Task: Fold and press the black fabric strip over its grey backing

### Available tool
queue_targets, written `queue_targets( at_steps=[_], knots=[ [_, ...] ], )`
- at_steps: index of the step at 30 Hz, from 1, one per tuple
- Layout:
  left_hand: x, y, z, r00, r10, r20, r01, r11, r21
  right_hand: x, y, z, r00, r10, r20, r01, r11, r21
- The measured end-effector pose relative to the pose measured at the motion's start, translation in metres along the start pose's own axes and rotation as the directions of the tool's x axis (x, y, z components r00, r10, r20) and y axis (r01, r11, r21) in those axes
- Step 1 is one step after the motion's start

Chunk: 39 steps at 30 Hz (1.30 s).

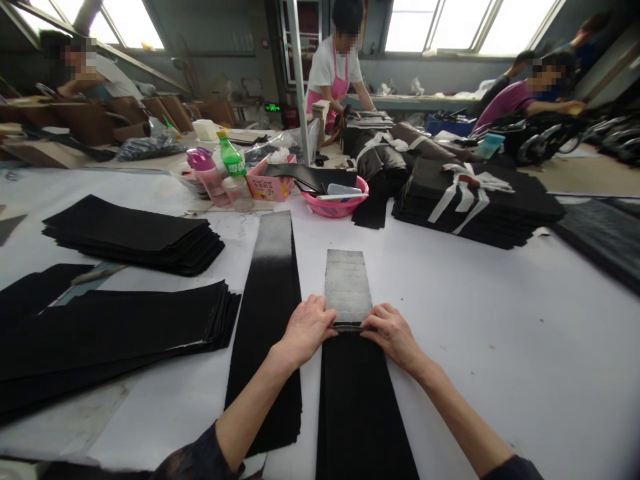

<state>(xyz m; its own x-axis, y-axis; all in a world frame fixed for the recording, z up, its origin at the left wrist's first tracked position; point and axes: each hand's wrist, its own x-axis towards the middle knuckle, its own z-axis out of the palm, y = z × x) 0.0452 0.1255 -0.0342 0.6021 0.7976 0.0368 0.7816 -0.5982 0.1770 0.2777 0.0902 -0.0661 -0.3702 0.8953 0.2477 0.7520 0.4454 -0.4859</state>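
A long black strip of sheet material [363, 407] runs away from me, with a grey, whitish panel [347, 283] at its far end. Where black meets grey, a narrow raised fold or edge crosses it. My left hand [310, 327] pinches the left end of that edge, thumb and fingers closed. At the right end my right hand [393, 333] grips the same edge in a similar pinch. Close beside my left hand lies a second pile of black strips [265, 333], its far end greyish. Whether it is leather or fabric I cannot tell.
To the left are stacks of black sheets [130, 230] and longer black pieces [115, 327]. A pink basin [337, 205], a green bottle [231, 157] and a pink box [270, 187] stand at the back. A tied black stack [475, 200] sits back right. Several people work beyond.
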Motion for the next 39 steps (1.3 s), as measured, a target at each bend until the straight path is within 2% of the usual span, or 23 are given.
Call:
queue_targets(
  at_steps=[3, 7, 13, 20, 26, 30, 35, 39],
  knots=[
    [-0.001, -0.003, 0.0, 1.0, 0.005, 0.009, -0.005, 1.0, 0.031, 0.0, 0.002, 0.0, 0.999, 0.033, -0.008, -0.033, 0.999, 0.036],
    [-0.004, -0.006, 0.004, 1.0, -0.005, 0.005, 0.005, 0.999, -0.038, 0.0, 0.004, 0.0, 0.999, 0.049, -0.014, -0.048, 0.998, 0.044],
    [-0.006, -0.008, 0.005, 0.994, -0.11, -0.023, 0.105, 0.983, -0.151, -0.001, 0.004, -0.004, 1.0, 0.013, -0.009, -0.013, 1.0, -0.012],
    [-0.008, -0.008, 0.009, 0.998, -0.066, -0.013, 0.061, 0.962, -0.265, -0.011, 0.013, -0.012, 0.997, 0.069, -0.017, -0.069, 0.998, -0.006],
    [-0.005, -0.006, 0.009, 1.0, -0.004, -0.011, 0.0, 0.94, -0.341, 0.005, 0.002, -0.023, 0.994, -0.042, 0.099, 0.057, 0.986, -0.158],
    [-0.007, -0.007, 0.012, 0.999, 0.014, -0.04, -0.028, 0.928, -0.371, 0.018, -0.008, -0.008, 0.986, -0.128, 0.108, 0.141, 0.981, -0.131],
    [-0.014, -0.004, 0.022, 0.99, 0.041, -0.135, -0.084, 0.939, -0.333, 0.015, -0.001, 0.012, 0.983, -0.181, -0.001, 0.181, 0.982, -0.062],
    [-0.021, -0.001, 0.031, 0.971, 0.096, -0.217, -0.132, 0.979, -0.156, 0.008, 0.005, 0.014, 0.974, -0.225, -0.009, 0.224, 0.973, -0.054]
  ],
)
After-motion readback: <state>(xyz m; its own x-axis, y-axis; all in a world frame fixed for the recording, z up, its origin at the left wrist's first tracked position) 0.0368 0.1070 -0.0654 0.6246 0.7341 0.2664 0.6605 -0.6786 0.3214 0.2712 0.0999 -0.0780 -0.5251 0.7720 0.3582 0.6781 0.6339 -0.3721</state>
